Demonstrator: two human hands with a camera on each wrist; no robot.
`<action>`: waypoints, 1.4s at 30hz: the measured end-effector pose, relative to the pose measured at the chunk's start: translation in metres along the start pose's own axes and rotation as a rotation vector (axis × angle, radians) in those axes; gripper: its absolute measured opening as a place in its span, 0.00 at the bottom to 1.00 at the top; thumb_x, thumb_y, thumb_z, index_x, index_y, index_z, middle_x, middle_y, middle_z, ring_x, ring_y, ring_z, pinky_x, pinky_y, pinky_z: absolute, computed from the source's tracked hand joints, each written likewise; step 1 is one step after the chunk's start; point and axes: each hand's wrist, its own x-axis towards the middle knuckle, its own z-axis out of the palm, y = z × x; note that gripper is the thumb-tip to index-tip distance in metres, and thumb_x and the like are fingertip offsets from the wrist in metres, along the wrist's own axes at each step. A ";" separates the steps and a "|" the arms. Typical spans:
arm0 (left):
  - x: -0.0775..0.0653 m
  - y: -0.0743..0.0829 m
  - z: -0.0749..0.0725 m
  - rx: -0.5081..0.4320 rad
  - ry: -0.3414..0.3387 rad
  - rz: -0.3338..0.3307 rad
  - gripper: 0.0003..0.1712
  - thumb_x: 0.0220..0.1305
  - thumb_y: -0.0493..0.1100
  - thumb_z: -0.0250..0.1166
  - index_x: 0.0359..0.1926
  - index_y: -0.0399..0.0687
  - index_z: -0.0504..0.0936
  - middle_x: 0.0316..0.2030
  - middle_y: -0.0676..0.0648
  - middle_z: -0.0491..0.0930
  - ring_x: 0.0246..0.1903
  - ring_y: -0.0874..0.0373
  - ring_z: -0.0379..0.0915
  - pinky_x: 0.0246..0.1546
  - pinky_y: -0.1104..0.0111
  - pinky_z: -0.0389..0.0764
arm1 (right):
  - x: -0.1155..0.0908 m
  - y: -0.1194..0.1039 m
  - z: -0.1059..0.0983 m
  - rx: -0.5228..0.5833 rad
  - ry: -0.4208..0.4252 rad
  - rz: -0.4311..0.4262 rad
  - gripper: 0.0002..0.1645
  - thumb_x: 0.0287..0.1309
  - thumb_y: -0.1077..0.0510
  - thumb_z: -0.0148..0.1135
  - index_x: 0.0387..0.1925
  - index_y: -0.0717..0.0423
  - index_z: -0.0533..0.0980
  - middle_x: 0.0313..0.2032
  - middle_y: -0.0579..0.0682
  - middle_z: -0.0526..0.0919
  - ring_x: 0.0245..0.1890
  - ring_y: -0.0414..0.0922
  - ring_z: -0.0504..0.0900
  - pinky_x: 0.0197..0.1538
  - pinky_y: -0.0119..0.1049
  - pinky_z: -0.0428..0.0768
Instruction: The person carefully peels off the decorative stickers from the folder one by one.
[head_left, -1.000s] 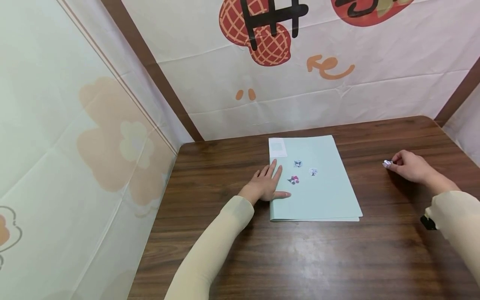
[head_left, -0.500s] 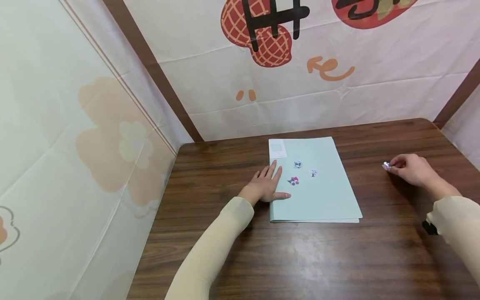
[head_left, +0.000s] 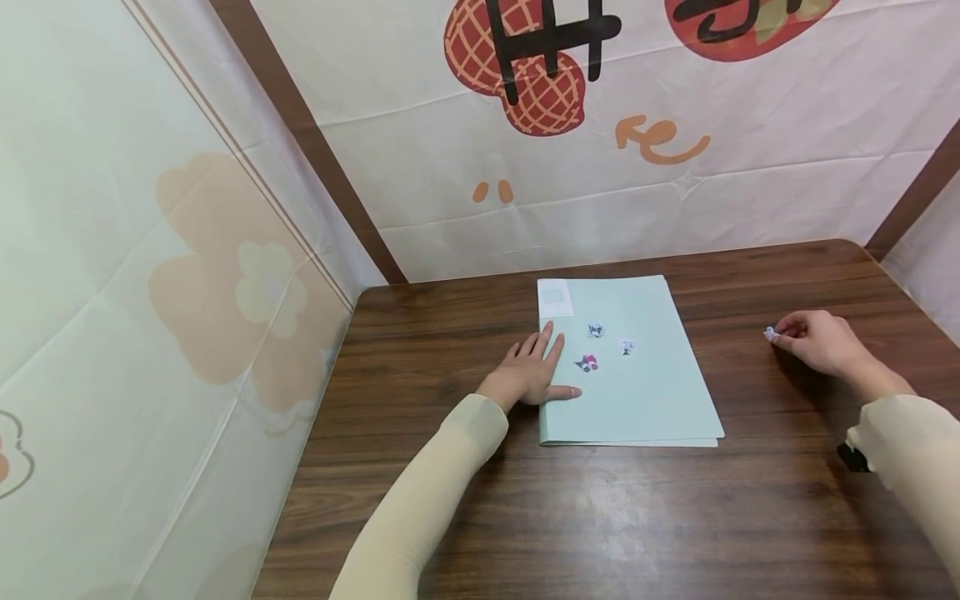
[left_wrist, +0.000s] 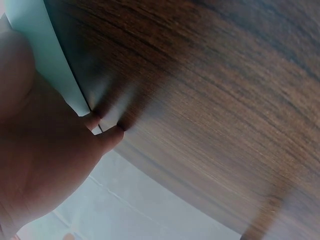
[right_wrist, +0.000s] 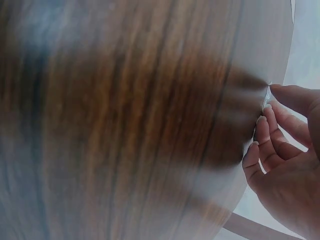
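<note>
A pale mint folder [head_left: 637,400] lies on the brown wooden table, with a white label [head_left: 556,297] at its top left corner. Three small cartoon stickers are on its cover: a dark-and-pink one [head_left: 587,363], a bluish one [head_left: 596,330] and a pale one [head_left: 626,347]. My left hand [head_left: 531,369] rests with spread fingers on the folder's left edge. To the right of the folder, my right hand [head_left: 816,340] pinches a small shiny sticker [head_left: 769,333] between thumb and index finger, low over the table. In the right wrist view only the sticker's thin edge [right_wrist: 266,95] shows.
The wooden table [head_left: 615,517] reaches to a printed cloth wall [head_left: 600,200] at the back and another cloth [head_left: 225,333] on the left. A black object [head_left: 852,457] sits under the right sleeve cuff.
The sticker in my right hand has shifted very slightly left and turned a little, and the hand has sunk slightly in view. The left hand and folder stay as they were.
</note>
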 end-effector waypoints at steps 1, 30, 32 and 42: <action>-0.001 0.001 -0.001 -0.003 -0.001 0.000 0.62 0.64 0.83 0.45 0.81 0.61 0.24 0.77 0.53 0.09 0.81 0.49 0.23 0.78 0.48 0.36 | 0.000 -0.001 0.000 -0.001 0.001 -0.001 0.15 0.68 0.57 0.63 0.38 0.69 0.81 0.30 0.53 0.84 0.31 0.46 0.77 0.36 0.41 0.73; -0.027 0.006 -0.009 0.013 0.053 0.033 0.59 0.68 0.80 0.44 0.83 0.55 0.30 0.81 0.47 0.18 0.81 0.47 0.29 0.78 0.49 0.42 | 0.006 -0.011 0.005 -0.017 0.015 -0.011 0.16 0.69 0.61 0.60 0.44 0.76 0.78 0.33 0.61 0.83 0.34 0.53 0.78 0.37 0.45 0.74; -0.027 0.006 -0.009 0.013 0.054 0.036 0.59 0.68 0.80 0.44 0.83 0.55 0.30 0.81 0.47 0.18 0.81 0.47 0.29 0.78 0.49 0.42 | 0.006 -0.013 0.004 -0.034 0.020 -0.037 0.16 0.69 0.62 0.60 0.44 0.75 0.79 0.32 0.60 0.82 0.32 0.52 0.77 0.36 0.46 0.74; -0.025 0.005 -0.009 0.016 0.058 0.031 0.59 0.68 0.80 0.44 0.83 0.56 0.30 0.81 0.48 0.18 0.81 0.48 0.29 0.78 0.49 0.41 | 0.014 -0.043 0.005 -0.021 0.053 -0.159 0.13 0.68 0.64 0.61 0.45 0.73 0.79 0.32 0.58 0.78 0.32 0.50 0.73 0.34 0.44 0.71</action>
